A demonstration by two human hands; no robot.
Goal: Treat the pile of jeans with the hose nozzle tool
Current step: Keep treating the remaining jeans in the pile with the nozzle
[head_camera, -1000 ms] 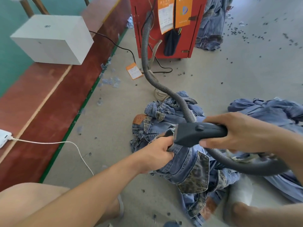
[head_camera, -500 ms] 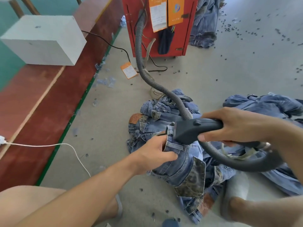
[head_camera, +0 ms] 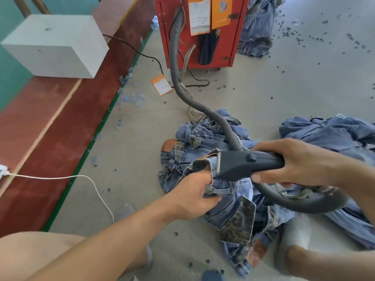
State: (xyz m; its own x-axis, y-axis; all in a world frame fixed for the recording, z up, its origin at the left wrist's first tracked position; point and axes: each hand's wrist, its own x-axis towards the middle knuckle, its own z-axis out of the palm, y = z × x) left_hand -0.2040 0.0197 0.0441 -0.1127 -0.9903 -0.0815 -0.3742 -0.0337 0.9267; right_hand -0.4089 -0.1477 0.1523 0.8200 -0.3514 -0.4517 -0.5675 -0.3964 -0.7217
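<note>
A pile of blue jeans (head_camera: pixel 205 142) lies crumpled on the grey floor in front of me. My left hand (head_camera: pixel 194 194) grips a bunched waistband of the top pair and lifts it. My right hand (head_camera: pixel 298 161) is wrapped around the dark grey hose nozzle tool (head_camera: pixel 243 164), whose flat mouth presses against the lifted denim just above my left hand. A ribbed grey hose (head_camera: pixel 176 63) runs from the nozzle's rear, loops under my right wrist and climbs to a red machine (head_camera: pixel 233 37).
A second heap of jeans (head_camera: pixel 328 132) lies to the right, and more denim (head_camera: pixel 257 27) behind the red machine. A white block (head_camera: pixel 58 45) sits on a red ledge at left. A white cable (head_camera: pixel 81 177) crosses the floor. Dark scraps litter the floor.
My left hand has pulled the waistband up and bunched it tighter. The nozzle mouth has shifted slightly along the fabric edge. The view has drifted a little.
</note>
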